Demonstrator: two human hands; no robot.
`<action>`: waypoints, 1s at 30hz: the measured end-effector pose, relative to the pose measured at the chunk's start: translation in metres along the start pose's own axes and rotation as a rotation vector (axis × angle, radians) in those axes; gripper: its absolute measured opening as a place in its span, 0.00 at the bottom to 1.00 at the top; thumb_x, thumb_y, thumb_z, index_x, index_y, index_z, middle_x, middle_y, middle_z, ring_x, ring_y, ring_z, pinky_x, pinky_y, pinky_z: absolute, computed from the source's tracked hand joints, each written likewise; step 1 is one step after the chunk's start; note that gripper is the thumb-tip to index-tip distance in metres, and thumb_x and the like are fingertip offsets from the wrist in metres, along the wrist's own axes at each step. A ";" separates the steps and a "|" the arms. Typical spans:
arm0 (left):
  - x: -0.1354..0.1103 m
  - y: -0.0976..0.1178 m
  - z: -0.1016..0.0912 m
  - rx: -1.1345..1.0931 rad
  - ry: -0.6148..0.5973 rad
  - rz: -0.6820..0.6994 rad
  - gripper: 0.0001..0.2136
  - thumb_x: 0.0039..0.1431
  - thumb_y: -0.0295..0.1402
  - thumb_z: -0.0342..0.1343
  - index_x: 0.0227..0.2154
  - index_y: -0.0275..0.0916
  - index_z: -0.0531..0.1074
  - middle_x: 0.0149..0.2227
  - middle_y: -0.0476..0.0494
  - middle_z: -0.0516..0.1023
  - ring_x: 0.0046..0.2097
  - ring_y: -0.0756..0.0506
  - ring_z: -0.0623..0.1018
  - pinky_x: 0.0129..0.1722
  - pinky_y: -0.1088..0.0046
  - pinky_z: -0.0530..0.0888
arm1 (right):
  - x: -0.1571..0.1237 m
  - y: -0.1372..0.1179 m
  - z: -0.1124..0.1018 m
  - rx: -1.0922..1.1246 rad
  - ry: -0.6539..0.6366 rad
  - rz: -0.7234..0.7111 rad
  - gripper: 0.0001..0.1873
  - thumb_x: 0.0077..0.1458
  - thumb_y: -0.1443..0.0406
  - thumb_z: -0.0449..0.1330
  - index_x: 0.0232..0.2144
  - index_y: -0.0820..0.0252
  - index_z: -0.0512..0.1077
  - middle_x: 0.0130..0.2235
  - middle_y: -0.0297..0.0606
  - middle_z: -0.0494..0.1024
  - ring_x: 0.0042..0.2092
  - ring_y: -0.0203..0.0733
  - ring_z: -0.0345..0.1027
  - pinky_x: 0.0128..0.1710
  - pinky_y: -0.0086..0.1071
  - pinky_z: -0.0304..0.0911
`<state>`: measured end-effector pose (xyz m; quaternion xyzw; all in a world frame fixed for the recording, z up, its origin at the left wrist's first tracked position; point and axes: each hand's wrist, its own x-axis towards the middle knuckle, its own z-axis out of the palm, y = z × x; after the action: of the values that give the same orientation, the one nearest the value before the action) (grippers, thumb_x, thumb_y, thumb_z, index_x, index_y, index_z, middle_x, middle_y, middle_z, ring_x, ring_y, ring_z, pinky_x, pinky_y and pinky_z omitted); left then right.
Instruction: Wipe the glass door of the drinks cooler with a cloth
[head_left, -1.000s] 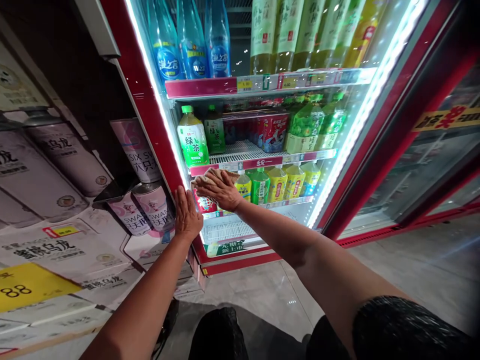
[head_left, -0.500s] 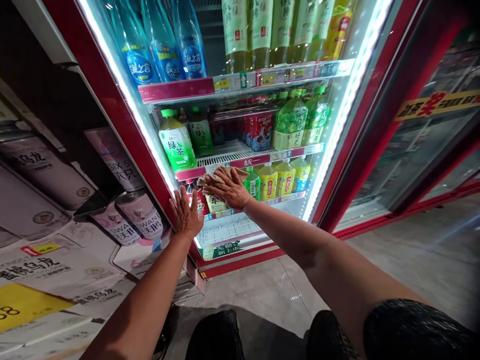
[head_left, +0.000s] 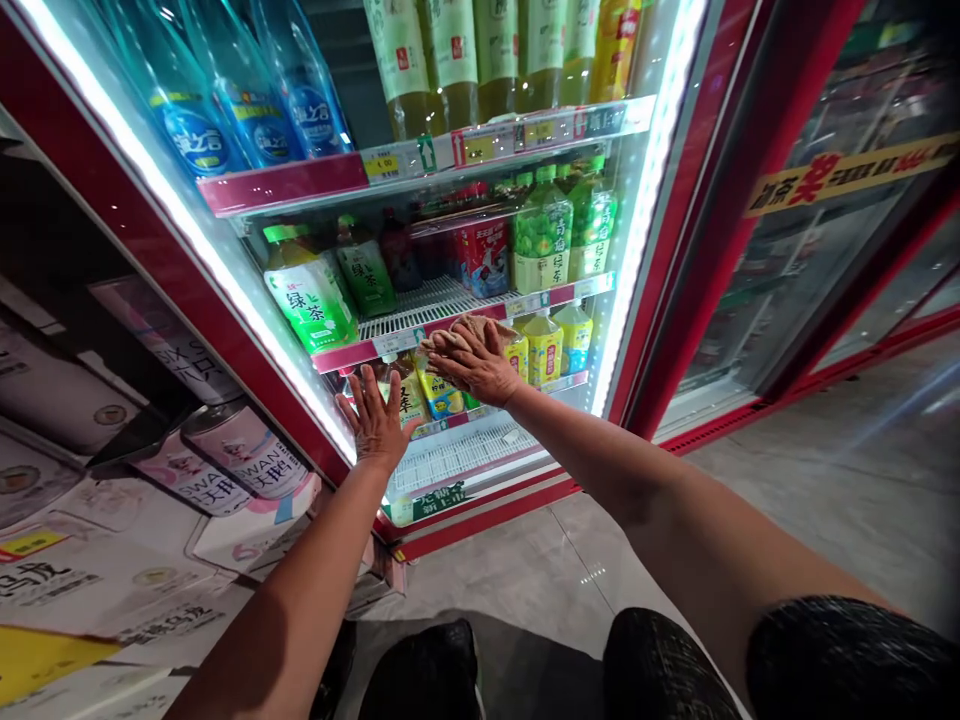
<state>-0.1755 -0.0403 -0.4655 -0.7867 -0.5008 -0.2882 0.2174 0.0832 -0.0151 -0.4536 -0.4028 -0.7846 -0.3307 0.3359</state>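
The person is crouching before an open drinks cooler [head_left: 150,240], both arms stretched out. The right hand [head_left: 476,362] is pressing a tan cloth [head_left: 471,326] flat against the red front strip of the middle shelf [head_left: 352,350]. Its fingers are lying over the cloth rather than clenching it, and the cloth is bunching up just above the knuckles. The left hand [head_left: 375,420] is lying released, fingers spread wide, at the cooler's lower left edge beside the light strip, grasping nothing. A green tea bottle [head_left: 311,300] is standing on the shelf above it. Small yellow bottles [head_left: 545,348] are sitting just right of the cloth, one shelf down. Blue bottles [head_left: 240,120] are lining the top shelf. The glass door [head_left: 720,200] is standing open to the right.
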 end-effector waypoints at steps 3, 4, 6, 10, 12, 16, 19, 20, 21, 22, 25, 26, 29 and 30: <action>0.007 0.009 0.008 0.023 0.006 -0.024 0.52 0.50 0.48 0.69 0.72 0.38 0.48 0.73 0.23 0.34 0.72 0.27 0.26 0.64 0.31 0.33 | -0.030 0.010 0.005 -0.023 -0.002 0.034 0.27 0.69 0.59 0.53 0.68 0.37 0.58 0.69 0.28 0.63 0.74 0.49 0.43 0.71 0.58 0.12; 0.009 0.010 0.012 0.026 -0.006 -0.036 0.53 0.48 0.49 0.70 0.72 0.38 0.48 0.73 0.22 0.34 0.72 0.26 0.25 0.63 0.30 0.32 | -0.042 0.013 0.007 -0.028 -0.010 0.022 0.26 0.70 0.59 0.53 0.67 0.37 0.59 0.69 0.28 0.64 0.74 0.48 0.44 0.71 0.56 0.11; 0.010 0.009 0.018 0.031 -0.041 -0.055 0.55 0.46 0.51 0.70 0.72 0.36 0.48 0.73 0.20 0.34 0.71 0.24 0.24 0.62 0.29 0.31 | -0.061 0.019 0.008 -0.030 -0.031 -0.024 0.26 0.70 0.58 0.52 0.67 0.37 0.59 0.69 0.27 0.64 0.73 0.46 0.46 0.72 0.51 0.11; 0.011 0.004 0.024 0.030 -0.098 -0.071 0.58 0.45 0.53 0.70 0.71 0.31 0.47 0.72 0.16 0.30 0.70 0.23 0.22 0.62 0.29 0.30 | -0.061 0.041 -0.005 0.000 -0.039 -0.064 0.27 0.70 0.56 0.52 0.68 0.35 0.56 0.69 0.24 0.62 0.73 0.44 0.46 0.73 0.53 0.17; 0.011 0.004 0.023 0.022 -0.109 -0.081 0.59 0.44 0.54 0.70 0.71 0.30 0.46 0.72 0.15 0.28 0.70 0.22 0.22 0.61 0.27 0.30 | -0.049 0.052 -0.013 0.001 0.023 0.042 0.29 0.68 0.56 0.54 0.68 0.35 0.55 0.70 0.26 0.61 0.74 0.48 0.42 0.73 0.58 0.19; 0.012 0.008 0.020 0.027 -0.111 -0.103 0.61 0.43 0.57 0.69 0.71 0.29 0.44 0.71 0.13 0.27 0.70 0.21 0.22 0.60 0.27 0.30 | -0.046 0.059 -0.014 0.005 0.089 0.199 0.30 0.67 0.56 0.56 0.68 0.38 0.56 0.71 0.30 0.60 0.75 0.52 0.39 0.72 0.62 0.21; 0.011 0.013 0.017 0.045 -0.105 -0.114 0.60 0.45 0.59 0.66 0.71 0.26 0.46 0.71 0.10 0.30 0.70 0.22 0.22 0.61 0.28 0.30 | -0.067 0.054 -0.006 0.043 0.035 0.184 0.28 0.67 0.58 0.56 0.67 0.37 0.59 0.69 0.30 0.63 0.74 0.52 0.43 0.72 0.63 0.24; 0.011 0.014 0.017 0.051 -0.102 -0.115 0.59 0.45 0.59 0.66 0.70 0.25 0.47 0.71 0.10 0.31 0.70 0.22 0.22 0.61 0.28 0.30 | -0.075 0.053 -0.005 0.059 0.006 0.162 0.28 0.67 0.59 0.56 0.67 0.37 0.60 0.69 0.29 0.63 0.74 0.51 0.44 0.73 0.62 0.25; 0.011 0.015 0.016 0.060 -0.101 -0.113 0.58 0.46 0.59 0.66 0.70 0.24 0.48 0.70 0.09 0.31 0.70 0.23 0.21 0.61 0.28 0.30 | -0.080 0.053 -0.006 0.074 -0.023 0.133 0.28 0.68 0.60 0.55 0.67 0.36 0.59 0.69 0.28 0.63 0.74 0.50 0.45 0.73 0.62 0.27; 0.010 0.016 0.016 0.071 -0.099 -0.110 0.58 0.46 0.58 0.65 0.69 0.23 0.49 0.70 0.09 0.32 0.69 0.23 0.20 0.62 0.29 0.31 | -0.083 0.055 -0.008 0.087 -0.048 0.107 0.28 0.68 0.60 0.55 0.67 0.34 0.59 0.69 0.27 0.63 0.73 0.49 0.45 0.73 0.61 0.27; 0.010 0.016 0.018 0.109 -0.094 -0.107 0.58 0.46 0.58 0.65 0.69 0.20 0.49 0.70 0.07 0.31 0.68 0.25 0.18 0.62 0.30 0.31 | -0.076 0.065 -0.021 0.085 -0.038 0.154 0.28 0.69 0.58 0.54 0.67 0.33 0.57 0.69 0.25 0.62 0.74 0.49 0.43 0.73 0.63 0.26; 0.011 0.015 0.019 0.120 -0.092 -0.106 0.58 0.46 0.59 0.65 0.68 0.19 0.49 0.70 0.07 0.31 0.68 0.25 0.17 0.62 0.30 0.31 | -0.070 0.070 -0.025 0.069 -0.010 0.215 0.28 0.69 0.56 0.53 0.68 0.34 0.56 0.70 0.26 0.61 0.74 0.51 0.41 0.72 0.64 0.24; 0.011 0.014 0.022 0.145 -0.090 -0.109 0.57 0.49 0.59 0.63 0.68 0.17 0.49 0.70 0.06 0.29 0.68 0.25 0.16 0.63 0.31 0.30 | -0.062 0.079 -0.032 0.032 0.065 0.358 0.28 0.69 0.53 0.52 0.69 0.39 0.57 0.71 0.31 0.58 0.75 0.55 0.36 0.71 0.66 0.20; 0.010 0.014 0.022 0.153 -0.084 -0.111 0.56 0.50 0.59 0.62 0.68 0.17 0.49 0.69 0.06 0.29 0.68 0.25 0.16 0.63 0.31 0.30 | -0.063 0.080 -0.030 0.033 0.070 0.366 0.28 0.69 0.53 0.52 0.68 0.39 0.58 0.71 0.31 0.58 0.75 0.55 0.37 0.71 0.66 0.20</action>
<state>-0.1542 -0.0255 -0.4758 -0.7502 -0.5727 -0.2276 0.2394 0.1877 -0.0288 -0.4672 -0.5217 -0.6914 -0.2648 0.4239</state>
